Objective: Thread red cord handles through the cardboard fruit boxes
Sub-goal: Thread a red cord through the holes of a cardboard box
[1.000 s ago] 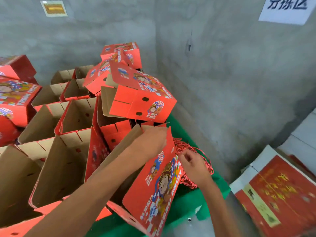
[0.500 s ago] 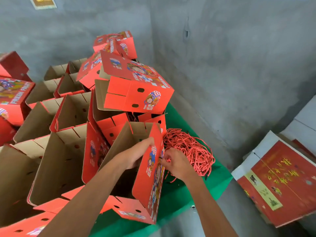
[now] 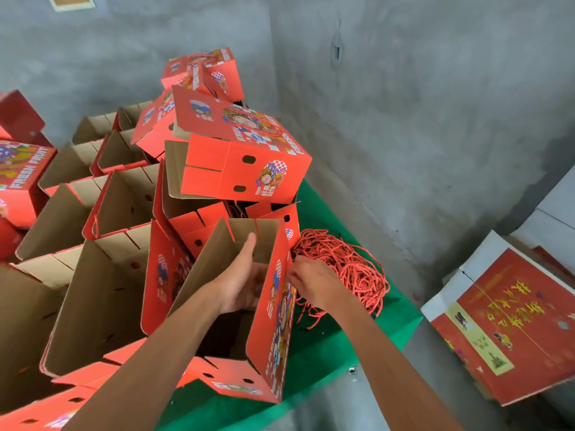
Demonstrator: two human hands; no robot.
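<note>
While left hand (image 3: 239,284) lies flat inside red box (image 3: 273,321) — right hand (image 3: 311,283) pinches cord (image 3: 348,269)

Illumination is even, diffuse and moderately bright; no distinct source is visible. Shadows are soft, deepest inside the open red printed cardboard box (image 3: 236,309) at near centre. No glare appears on the grey concrete wall (image 3: 420,119). Wide-angle distortion bends lines toward the frame edges. The red and white flat carton (image 3: 510,321) at right is slightly blurred.
</note>
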